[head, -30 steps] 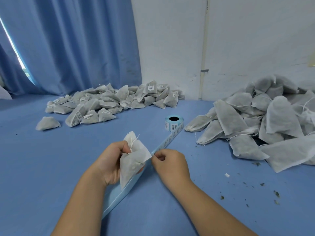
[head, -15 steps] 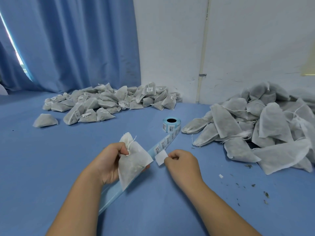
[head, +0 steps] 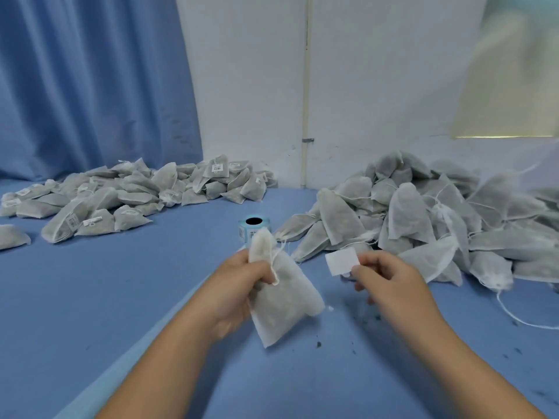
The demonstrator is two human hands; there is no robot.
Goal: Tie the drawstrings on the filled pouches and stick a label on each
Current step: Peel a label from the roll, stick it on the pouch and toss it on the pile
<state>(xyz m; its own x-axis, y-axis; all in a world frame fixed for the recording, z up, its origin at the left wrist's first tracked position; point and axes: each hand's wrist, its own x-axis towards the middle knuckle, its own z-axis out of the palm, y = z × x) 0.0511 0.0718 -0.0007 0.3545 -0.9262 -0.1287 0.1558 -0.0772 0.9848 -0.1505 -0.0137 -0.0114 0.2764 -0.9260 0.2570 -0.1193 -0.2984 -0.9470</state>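
With left grip [head: 239,285] clenched round the neck of the pouch [head: 284,303] at frame centre and right grip [head: 390,282] pinching the label [head: 341,261] just beside, press it flat onto the pouch's broad face, smoothing outward.

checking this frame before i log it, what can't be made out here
Label pinched by the right hand: blank side faces the head camera, print unseen.
Label roll: front hidden behind the pouch held by the left hand.
Left pile labels: too small and blurred to read.
Right pile: cut off by the right edge.
Pale shape top right: blurred.
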